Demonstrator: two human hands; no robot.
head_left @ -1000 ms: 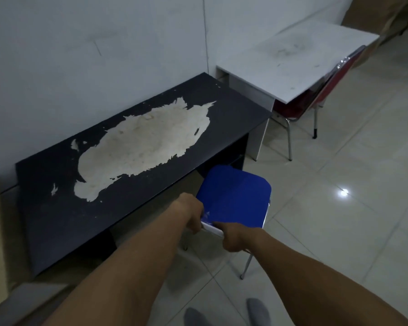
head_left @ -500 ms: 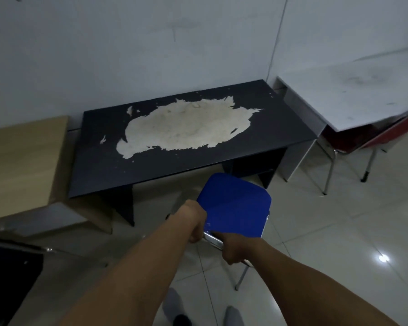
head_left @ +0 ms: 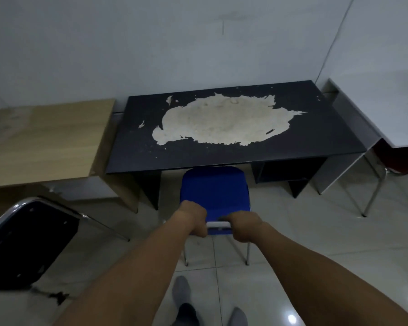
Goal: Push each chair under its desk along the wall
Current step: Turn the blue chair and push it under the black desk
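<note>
A blue chair (head_left: 214, 189) with metal legs stands square in front of the black desk (head_left: 327, 137), whose top has a large worn pale patch. The seat's front edge lies just under the desk's front edge. My left hand (head_left: 193, 217) and my right hand (head_left: 244, 225) both grip the top of the chair's backrest, side by side. A black chair (head_left: 21, 243) stands out on the floor at the left, in front of the wooden desk (head_left: 45, 142). A red chair (head_left: 400, 161) sits partly under the white desk (head_left: 386, 109) at the right.
All three desks stand in a row against the white wall (head_left: 174, 43). The floor is pale glossy tile (head_left: 327, 243). My feet in grey socks (head_left: 181, 290) are just behind the blue chair.
The blue chair has turned to face the black desk squarely and moved toward it, its seat now reaching under the front edge. The view has swung left, bringing in the wooden desk and the black chair.
</note>
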